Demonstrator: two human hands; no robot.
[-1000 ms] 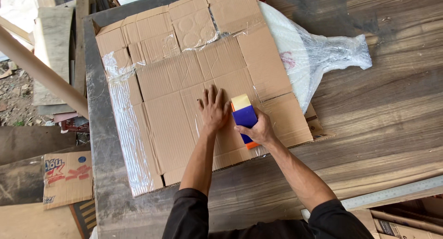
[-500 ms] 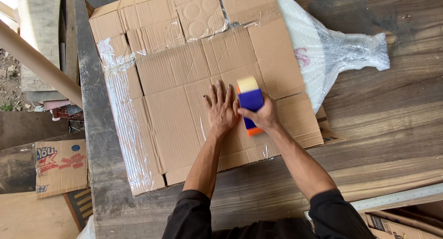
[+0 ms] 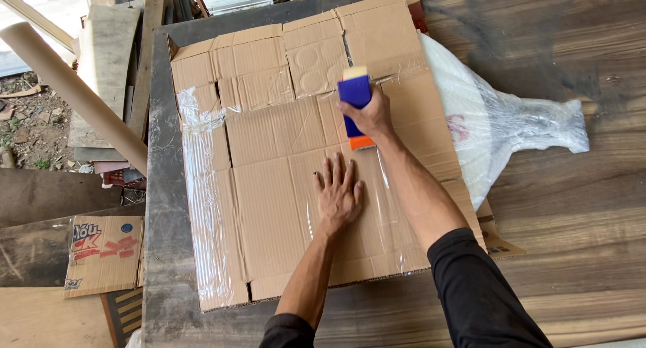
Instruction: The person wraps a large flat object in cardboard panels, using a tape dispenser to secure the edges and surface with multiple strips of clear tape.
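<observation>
Two bare hands are down on a big patchwork of flattened cardboard (image 3: pixel 269 207), several brown panels joined into one sheet that covers much of a dark wooden table (image 3: pixel 579 207). The left hand (image 3: pixel 338 195) lies flat, palm down, fingers spread and pointing away from the person, holding nothing, just pressing on the lower middle of the sheet. Just above it, the right hand (image 3: pixel 369 114) is closed around a tape dispenser (image 3: pixel 355 104), a blue body with an orange end nearest the wrist and a pale roll at the far end. The fingers wrap its right side, and the dispenser sits against the cardboard near the upper middle, right where two panels meet. A glossy strip of clear tape (image 3: pixel 387 207) runs from under that hand down towards the near edge of the sheet. Another wide band of clear tape (image 3: pixel 198 213) shines along the left side of the cardboard. Both sleeves are black, the right one pushed to the forearm.

Poking out from under the cardboard's right edge is a white bundle wrapped in clear plastic film (image 3: pixel 518 129), resting on the table. Off to the left, beyond the table, a long cardboard tube (image 3: pixel 81 96) leans diagonally, and a small printed cardboard box (image 3: pixel 101 254) lies flat lower down.
</observation>
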